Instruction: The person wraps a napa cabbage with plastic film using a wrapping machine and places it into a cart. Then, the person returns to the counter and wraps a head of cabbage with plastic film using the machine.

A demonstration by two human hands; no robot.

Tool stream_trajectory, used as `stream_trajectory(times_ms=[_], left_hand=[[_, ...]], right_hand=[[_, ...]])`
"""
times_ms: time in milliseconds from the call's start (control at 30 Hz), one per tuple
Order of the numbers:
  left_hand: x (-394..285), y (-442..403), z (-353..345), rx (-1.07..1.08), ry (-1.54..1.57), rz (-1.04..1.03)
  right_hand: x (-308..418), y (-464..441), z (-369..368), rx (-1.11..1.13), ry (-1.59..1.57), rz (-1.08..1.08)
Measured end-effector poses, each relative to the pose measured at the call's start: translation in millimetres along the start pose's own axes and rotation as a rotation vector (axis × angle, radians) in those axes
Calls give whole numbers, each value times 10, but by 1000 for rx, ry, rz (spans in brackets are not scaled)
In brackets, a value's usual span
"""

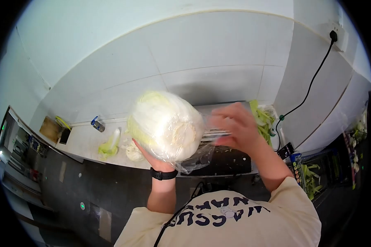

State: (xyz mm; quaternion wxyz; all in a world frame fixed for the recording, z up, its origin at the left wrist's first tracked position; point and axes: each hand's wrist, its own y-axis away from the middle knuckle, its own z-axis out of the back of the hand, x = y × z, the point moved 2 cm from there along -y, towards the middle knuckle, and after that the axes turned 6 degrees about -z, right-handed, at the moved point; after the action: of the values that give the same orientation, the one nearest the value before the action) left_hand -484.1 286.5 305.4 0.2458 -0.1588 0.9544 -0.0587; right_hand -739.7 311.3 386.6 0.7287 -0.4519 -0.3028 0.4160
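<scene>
Currently, the left hand [156,161] supports a cabbage [163,125] in clear film [190,166] above the counter [83,142]. Blurred, the right hand [237,128] is above it too; whether either hand's fingers are clamped, I cannot tell.

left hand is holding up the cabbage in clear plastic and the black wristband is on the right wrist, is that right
Not quite: the black wristband is on the left wrist, not the right, as the head view shows. The left hand does hold up the cabbage in clear plastic.
</scene>
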Motion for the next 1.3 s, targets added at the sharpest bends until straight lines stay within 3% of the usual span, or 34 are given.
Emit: stream_trajectory(times_ms=[100, 200, 300, 400, 467, 667, 800, 967, 1033, 1300], left_hand=[[16, -75, 204, -18, 22, -7], [11, -38, 259, -28, 134, 59], [88, 2, 339, 36, 287, 186], [205, 28, 469, 134, 393, 336], [285, 48, 530, 183, 411, 429], [390, 138, 630, 234, 395, 493], [367, 160, 630, 250, 347, 397], [316, 184, 563, 274, 149, -20], [315, 209, 551, 215, 117, -94], [352, 308, 563, 12, 29, -196]], right_hand=[[-267, 898, -298, -394, -866, -912], [-10, 1084, -475, -86, -1510, -1458], [147, 971, -613, -78, -1583, -1515], [82, 798, -680, 12, -1269, -1544], [50, 796, -662, -77, -1248, -1559], [65, 798, -661, -120, -1135, -1498], [192, 731, -672, -124, -1058, -1356], [228, 722, -693, -120, -947, -1281], [186, 779, -755, -116, -874, -1276], [104, 824, -899, 41, -666, -1295]])
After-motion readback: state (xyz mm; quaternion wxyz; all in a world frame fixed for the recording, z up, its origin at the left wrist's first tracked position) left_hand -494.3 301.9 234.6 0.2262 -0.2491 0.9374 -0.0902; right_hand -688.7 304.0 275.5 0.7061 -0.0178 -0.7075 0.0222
